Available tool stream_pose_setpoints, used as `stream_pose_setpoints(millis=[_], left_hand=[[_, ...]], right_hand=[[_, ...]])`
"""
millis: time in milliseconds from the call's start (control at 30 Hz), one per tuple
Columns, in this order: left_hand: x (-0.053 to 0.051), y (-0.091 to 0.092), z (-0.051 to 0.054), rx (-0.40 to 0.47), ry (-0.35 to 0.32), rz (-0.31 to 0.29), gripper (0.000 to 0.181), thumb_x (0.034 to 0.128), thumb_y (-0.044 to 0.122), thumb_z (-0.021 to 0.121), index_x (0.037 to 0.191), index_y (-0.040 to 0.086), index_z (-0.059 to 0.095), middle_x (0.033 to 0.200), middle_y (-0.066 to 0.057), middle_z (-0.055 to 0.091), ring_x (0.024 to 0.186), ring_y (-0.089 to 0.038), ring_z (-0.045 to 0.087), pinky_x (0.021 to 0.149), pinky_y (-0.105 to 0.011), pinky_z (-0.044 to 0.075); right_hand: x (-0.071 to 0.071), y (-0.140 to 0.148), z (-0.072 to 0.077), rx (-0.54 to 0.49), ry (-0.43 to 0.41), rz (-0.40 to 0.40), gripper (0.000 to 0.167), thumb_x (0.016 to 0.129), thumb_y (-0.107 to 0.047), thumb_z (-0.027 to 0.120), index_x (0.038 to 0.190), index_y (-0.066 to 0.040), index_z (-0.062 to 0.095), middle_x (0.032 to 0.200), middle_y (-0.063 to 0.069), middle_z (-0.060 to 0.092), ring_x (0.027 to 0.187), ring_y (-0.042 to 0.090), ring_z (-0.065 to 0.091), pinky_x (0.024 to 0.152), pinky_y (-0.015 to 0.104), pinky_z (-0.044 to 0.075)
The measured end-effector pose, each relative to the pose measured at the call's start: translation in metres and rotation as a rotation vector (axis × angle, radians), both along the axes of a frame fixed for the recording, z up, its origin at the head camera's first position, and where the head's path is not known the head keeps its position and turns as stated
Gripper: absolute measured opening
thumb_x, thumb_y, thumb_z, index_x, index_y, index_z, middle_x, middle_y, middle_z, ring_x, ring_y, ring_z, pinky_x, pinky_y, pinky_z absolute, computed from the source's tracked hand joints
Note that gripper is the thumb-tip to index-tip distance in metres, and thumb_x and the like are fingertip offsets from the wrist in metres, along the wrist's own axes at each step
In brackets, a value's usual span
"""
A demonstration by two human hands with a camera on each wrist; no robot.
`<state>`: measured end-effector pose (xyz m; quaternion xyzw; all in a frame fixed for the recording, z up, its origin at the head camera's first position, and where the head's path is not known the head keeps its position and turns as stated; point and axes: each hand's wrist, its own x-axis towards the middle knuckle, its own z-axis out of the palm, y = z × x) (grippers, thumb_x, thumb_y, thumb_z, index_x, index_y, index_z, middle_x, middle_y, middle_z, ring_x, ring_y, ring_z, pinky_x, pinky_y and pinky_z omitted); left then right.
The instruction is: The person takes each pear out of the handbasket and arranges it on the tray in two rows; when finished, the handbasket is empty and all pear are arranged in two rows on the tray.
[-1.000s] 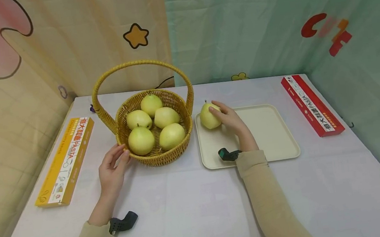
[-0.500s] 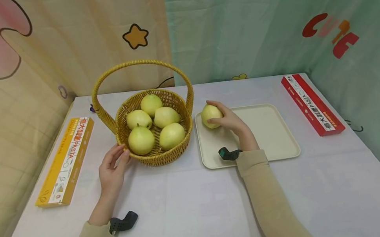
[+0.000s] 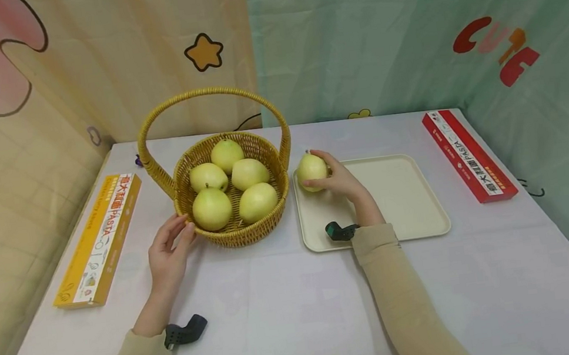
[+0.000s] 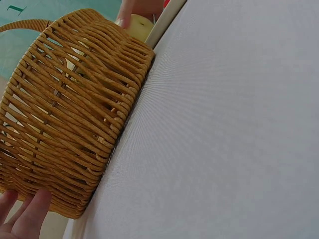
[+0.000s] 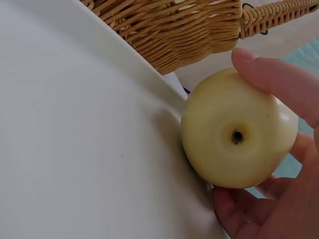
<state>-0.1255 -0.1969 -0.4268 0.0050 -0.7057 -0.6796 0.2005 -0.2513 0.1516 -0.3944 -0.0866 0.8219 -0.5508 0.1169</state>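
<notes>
In the head view, my right hand [image 3: 342, 181] grips a pale yellow-green pear [image 3: 311, 169] at the back left corner of a cream tray [image 3: 404, 198]. Thumb and fingers lie around the pear's sides in the right wrist view, where its dimpled end [image 5: 238, 136] faces the camera. Whether the pear rests on the tray is hard to tell. My left hand [image 3: 167, 252] touches the front left of a wicker basket [image 3: 241, 238] with its fingertips. Several similar pears [image 3: 212, 209] lie inside that basket. Left fingers [image 4: 34, 214] meet the woven outer wall in the left wrist view.
A yellow pasta box [image 3: 97, 242] lies at the left of the white-covered table [image 3: 281, 320]. On the right side lies a red pasta box [image 3: 469, 156]. The basket's tall arched handle [image 3: 207, 92] rises above the pears. Patterned curtains hang behind the table.
The pear in my right hand has turned and tilted, then shifted slightly left, with its stem upward again. Fingers have shifted around it. The left hand and basket stay put.
</notes>
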Motion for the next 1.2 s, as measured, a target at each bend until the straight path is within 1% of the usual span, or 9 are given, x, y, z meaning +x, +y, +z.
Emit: stream_pose_setpoints(millis=[67, 133, 333, 467, 600, 733, 900, 1067, 1200], left_hand=[[0.0, 0.0, 0.0, 0.002, 0.001, -0.004, 0.031, 0.0894, -0.003, 0.059, 0.118, -0.014, 0.053, 0.133, -0.013, 0.045, 0.108, -0.01, 0.054, 0.081, -0.017, 0.054], [0.0, 0.0, 0.0, 0.005, 0.003, -0.007, 0.031, 0.0895, -0.003, 0.059, 0.118, -0.014, 0.053, 0.133, -0.013, 0.045, 0.108, -0.01, 0.054, 0.081, -0.017, 0.054], [0.0, 0.0, 0.0, -0.005, 0.003, -0.01, 0.031, 0.0898, -0.002, 0.059, 0.118, -0.014, 0.053, 0.133, -0.013, 0.045, 0.108, -0.011, 0.053, 0.081, -0.017, 0.054], [0.0, 0.0, 0.0, -0.017, -0.003, -0.01, 0.031, 0.0903, -0.001, 0.059, 0.118, -0.013, 0.054, 0.134, -0.012, 0.044, 0.109, -0.01, 0.053, 0.081, -0.016, 0.053], [0.001, 0.0, 0.0, -0.026, -0.002, -0.008, 0.031, 0.0902, -0.001, 0.059, 0.119, -0.012, 0.054, 0.134, -0.012, 0.044, 0.109, -0.01, 0.053, 0.081, -0.016, 0.053], [0.001, 0.0, 0.0, -0.024, 0.003, -0.008, 0.031, 0.0897, -0.002, 0.059, 0.118, -0.012, 0.054, 0.134, -0.012, 0.044, 0.109, -0.01, 0.053, 0.082, -0.016, 0.053], [0.001, 0.0, 0.001, -0.019, 0.01, -0.008, 0.031, 0.0893, -0.004, 0.059, 0.118, -0.014, 0.053, 0.134, -0.014, 0.044, 0.108, -0.01, 0.053, 0.081, -0.016, 0.054], [0.0, 0.0, 0.0, -0.026, 0.005, -0.006, 0.032, 0.0893, -0.004, 0.059, 0.119, -0.014, 0.052, 0.135, -0.016, 0.042, 0.108, -0.008, 0.053, 0.08, -0.013, 0.053], [0.001, 0.0, 0.0, -0.03, 0.002, -0.008, 0.032, 0.0896, -0.003, 0.059, 0.119, -0.013, 0.053, 0.134, -0.014, 0.043, 0.109, -0.009, 0.053, 0.08, -0.014, 0.053]], right_hand=[[-0.005, 0.001, -0.009, 0.004, -0.006, -0.007, 0.084, 0.08, -0.022, 0.075, 0.148, -0.022, 0.026, 0.146, 0.014, 0.03, 0.123, 0.035, 0.038, 0.105, 0.052, 0.035], [-0.007, 0.001, -0.013, 0.031, 0.008, -0.015, 0.085, 0.08, -0.025, 0.076, 0.148, -0.022, 0.026, 0.145, 0.013, 0.031, 0.123, 0.034, 0.04, 0.104, 0.051, 0.037], [-0.008, -0.003, -0.017, 0.098, 0.064, -0.046, 0.087, 0.078, -0.03, 0.077, 0.147, -0.021, 0.026, 0.145, 0.014, 0.029, 0.123, 0.033, 0.039, 0.104, 0.051, 0.036], [-0.009, -0.006, -0.02, 0.104, 0.078, -0.079, 0.086, 0.076, -0.032, 0.079, 0.145, -0.023, 0.028, 0.141, 0.016, 0.03, 0.119, 0.033, 0.04, 0.102, 0.051, 0.037], [-0.009, -0.01, -0.023, 0.102, 0.081, -0.113, 0.087, 0.074, -0.035, 0.08, 0.144, -0.025, 0.029, 0.136, 0.016, 0.031, 0.115, 0.033, 0.043, 0.1, 0.05, 0.04], [-0.008, -0.013, -0.024, 0.107, 0.09, -0.133, 0.087, 0.073, -0.038, 0.08, 0.144, -0.025, 0.03, 0.132, 0.017, 0.032, 0.112, 0.033, 0.044, 0.098, 0.05, 0.042], [-0.008, -0.014, -0.023, 0.108, 0.079, -0.136, 0.086, 0.075, -0.041, 0.078, 0.144, -0.026, 0.03, 0.132, 0.016, 0.032, 0.113, 0.033, 0.043, 0.099, 0.051, 0.041], [-0.008, -0.013, -0.022, 0.098, 0.062, -0.122, 0.087, 0.077, -0.046, 0.075, 0.146, -0.025, 0.027, 0.138, 0.015, 0.031, 0.119, 0.032, 0.04, 0.103, 0.05, 0.037], [-0.009, -0.013, -0.022, 0.082, 0.062, -0.117, 0.088, 0.077, -0.046, 0.074, 0.147, -0.022, 0.026, 0.144, 0.014, 0.029, 0.124, 0.031, 0.038, 0.106, 0.048, 0.035]])
